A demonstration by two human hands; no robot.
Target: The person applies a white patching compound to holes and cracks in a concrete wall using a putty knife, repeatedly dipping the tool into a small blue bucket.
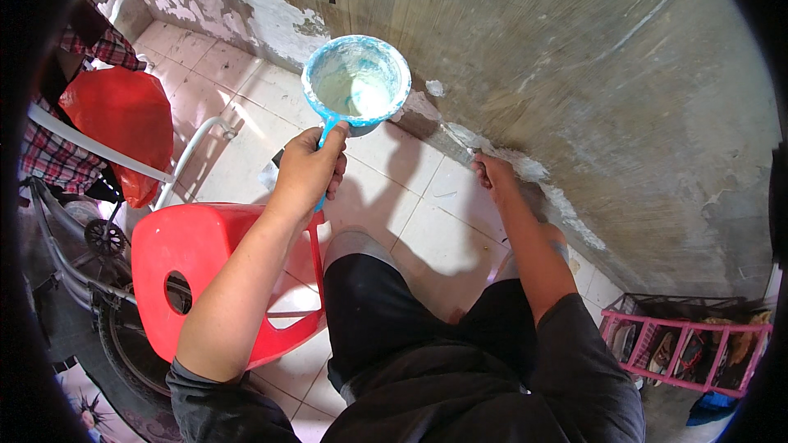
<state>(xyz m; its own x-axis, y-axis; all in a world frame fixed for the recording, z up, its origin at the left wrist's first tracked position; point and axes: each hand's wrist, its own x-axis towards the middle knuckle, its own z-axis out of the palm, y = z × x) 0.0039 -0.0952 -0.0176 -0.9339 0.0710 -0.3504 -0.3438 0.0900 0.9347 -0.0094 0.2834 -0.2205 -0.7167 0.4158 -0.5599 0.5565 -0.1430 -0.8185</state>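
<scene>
My left hand (309,169) is closed around the handle of a blue plastic dipper (314,74), held out over the floor near the wall. Whitish paste (365,97) lies in the dipper's bowl and smears its inner side and rim. Low on the grey wall (525,57), my right hand (494,174) is closed with its fingers pinched together. Whatever it may hold is too small or hidden to make out. Right beside those fingers, an uneven white strip (515,159) runs along the foot of the wall.
A red plastic stool (201,242) stands close at my left. Beyond it are a white metal tube frame (197,143), a red plastic bag (123,119) and a wheel (131,344). At the lower right sits a pink rack (636,321) with assorted items. Pale tiles (427,230) cover the floor.
</scene>
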